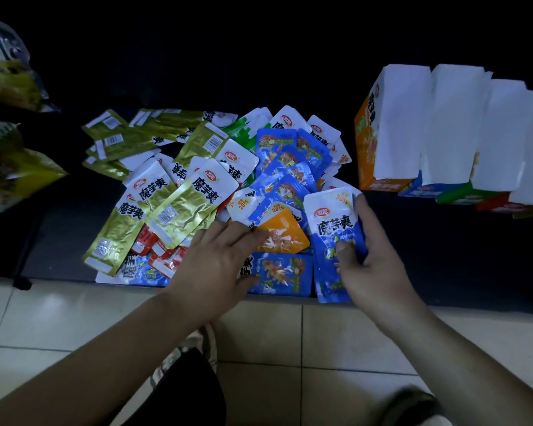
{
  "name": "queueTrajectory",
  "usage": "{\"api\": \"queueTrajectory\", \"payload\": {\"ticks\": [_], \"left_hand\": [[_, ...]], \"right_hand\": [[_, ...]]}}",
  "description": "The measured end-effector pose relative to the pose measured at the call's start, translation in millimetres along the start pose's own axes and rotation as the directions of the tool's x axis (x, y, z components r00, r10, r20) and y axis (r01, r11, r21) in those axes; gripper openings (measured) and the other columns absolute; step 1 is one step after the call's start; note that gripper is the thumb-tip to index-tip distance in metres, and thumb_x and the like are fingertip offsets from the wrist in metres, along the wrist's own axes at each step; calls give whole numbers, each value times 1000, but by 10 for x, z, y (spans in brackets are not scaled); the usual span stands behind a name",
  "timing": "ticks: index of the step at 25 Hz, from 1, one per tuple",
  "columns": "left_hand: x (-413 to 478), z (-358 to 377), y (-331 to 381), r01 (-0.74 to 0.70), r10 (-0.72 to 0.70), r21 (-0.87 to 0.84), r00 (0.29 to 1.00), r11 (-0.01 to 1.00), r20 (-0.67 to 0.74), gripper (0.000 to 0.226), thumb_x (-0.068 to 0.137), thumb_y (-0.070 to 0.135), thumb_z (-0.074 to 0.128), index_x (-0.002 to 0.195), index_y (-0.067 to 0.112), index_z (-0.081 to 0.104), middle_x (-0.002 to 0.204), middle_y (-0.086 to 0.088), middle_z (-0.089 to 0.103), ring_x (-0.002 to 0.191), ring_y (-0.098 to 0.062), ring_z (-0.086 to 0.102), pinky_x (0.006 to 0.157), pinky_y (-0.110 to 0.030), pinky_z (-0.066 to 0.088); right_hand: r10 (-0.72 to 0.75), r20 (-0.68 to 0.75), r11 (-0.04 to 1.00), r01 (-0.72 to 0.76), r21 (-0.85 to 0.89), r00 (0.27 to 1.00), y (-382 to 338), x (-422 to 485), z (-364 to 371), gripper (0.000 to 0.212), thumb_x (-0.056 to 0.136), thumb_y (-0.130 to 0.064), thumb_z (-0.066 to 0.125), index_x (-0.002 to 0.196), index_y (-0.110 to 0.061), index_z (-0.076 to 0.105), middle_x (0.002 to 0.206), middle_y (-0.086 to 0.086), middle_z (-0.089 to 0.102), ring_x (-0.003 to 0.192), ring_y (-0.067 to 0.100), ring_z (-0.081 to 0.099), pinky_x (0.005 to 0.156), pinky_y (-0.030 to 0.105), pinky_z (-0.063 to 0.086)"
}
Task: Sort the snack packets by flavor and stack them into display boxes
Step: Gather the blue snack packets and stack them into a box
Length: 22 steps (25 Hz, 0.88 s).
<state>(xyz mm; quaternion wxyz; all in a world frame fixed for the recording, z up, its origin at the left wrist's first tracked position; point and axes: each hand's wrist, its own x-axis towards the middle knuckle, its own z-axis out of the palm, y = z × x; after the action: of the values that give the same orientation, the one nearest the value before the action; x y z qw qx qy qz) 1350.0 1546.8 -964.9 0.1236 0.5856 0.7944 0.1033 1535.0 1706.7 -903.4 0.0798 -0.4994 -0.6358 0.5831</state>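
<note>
A heap of snack packets (197, 192) in gold, blue, orange, red and green lies on a dark surface. My right hand (366, 262) grips a small stack of blue packets (330, 222) at the heap's near right, thumb on the front. My left hand (216, 265) lies flat with spread fingers on the heap; its fingertips touch an orange packet (285, 232), and a blue packet (283, 275) lies under its thumb. Display boxes (403, 127) with white flaps stand in a row at the right, orange one nearest the heap.
Large yellow snack bags (10, 84) hang or lie at the left edge. The dark surface ends at a near edge above a pale tiled floor (290, 348). My shoes and dark trouser legs show at the bottom. Dark bare surface lies between the heap and the boxes.
</note>
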Motion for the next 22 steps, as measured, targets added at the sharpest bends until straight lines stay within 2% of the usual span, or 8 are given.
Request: {"api": "queueTrajectory", "payload": {"ticks": [2, 5, 8, 10, 13, 16, 20, 22], "left_hand": [[24, 20, -23, 20, -20, -5, 999, 1000, -29, 72, 70, 45, 86, 135, 29, 60, 118, 4, 64, 104, -28, 58, 81, -43, 48], [2, -61, -116, 16, -55, -244, 986, 970, -155, 40, 74, 30, 84, 111, 26, 69, 106, 5, 58, 96, -20, 60, 78, -34, 48], [-10, -368, -132, 102, -234, -618, 963, 779, -136, 21, 85, 20, 76, 104, 28, 74, 109, 8, 65, 102, -13, 66, 85, -37, 56], [22, -659, -28, 182, -277, -775, 961, 605, 10, 35, 87, 12, 74, 111, 38, 75, 109, 7, 71, 105, -14, 70, 88, -46, 60], [95, -1018, 113, 271, -100, -828, 962, 491, 255, 68, 85, -9, 76, 128, 43, 68, 102, 2, 76, 96, -13, 73, 83, -40, 62], [288, -1023, 270, 283, -16, -760, 941, 585, 338, 81, 81, -1, 82, 140, 47, 54, 104, 7, 75, 90, -15, 72, 75, -25, 58], [513, -762, 430, 151, -188, -693, 982, 705, 23, 84, 75, 14, 89, 142, 47, 50, 112, 20, 60, 93, -3, 66, 71, -10, 47], [504, -674, 482, 73, -174, -607, 979, 791, -109, 86, 74, 18, 90, 147, 37, 49, 117, 18, 54, 100, 2, 60, 76, -8, 44]], "right_hand": [[-17, -26, 1000, 17, 24, 1000, 41, 22, 4, 70, 104, -14, 55, 143, -68, 32, 97, -41, 67, 90, 3, 69, 91, 45, 61], [-26, -61, 997, 31, 74, 998, 75, 41, -17, 69, 104, -14, 56, 145, -65, 34, 104, -34, 70, 90, -4, 70, 82, 28, 61], [-20, -14, 995, 21, 97, 1000, 35, 36, -19, 67, 104, -15, 57, 145, -63, 37, 108, -14, 70, 107, 19, 68, 85, 40, 59], [-15, 19, 995, 13, 95, 1000, 2, 82, -74, 65, 104, -13, 57, 140, -64, 40, 105, -24, 73, 109, 17, 67, 87, 41, 57], [-3, 117, 995, -9, 100, 993, -34, 181, -209, 64, 103, -8, 58, 128, -67, 49, 112, -32, 71, 111, 5, 69, 94, 32, 59], [10, 244, 996, -31, 83, 970, -81, 182, -233, 65, 101, -4, 59, 127, -64, 56, 120, -26, 71, 118, 10, 67, 98, 36, 57], [26, 262, 988, -64, 139, 965, -89, 129, -118, 58, 104, -11, 53, 128, -64, 57, 125, -10, 73, 117, 21, 69, 103, 50, 53], [-11, 236, 985, -30, 171, 972, -65, 115, -89, 41, 104, -35, 57, 129, -67, 54, 137, -17, 65, 124, 7, 63, 107, 39, 52]]}}
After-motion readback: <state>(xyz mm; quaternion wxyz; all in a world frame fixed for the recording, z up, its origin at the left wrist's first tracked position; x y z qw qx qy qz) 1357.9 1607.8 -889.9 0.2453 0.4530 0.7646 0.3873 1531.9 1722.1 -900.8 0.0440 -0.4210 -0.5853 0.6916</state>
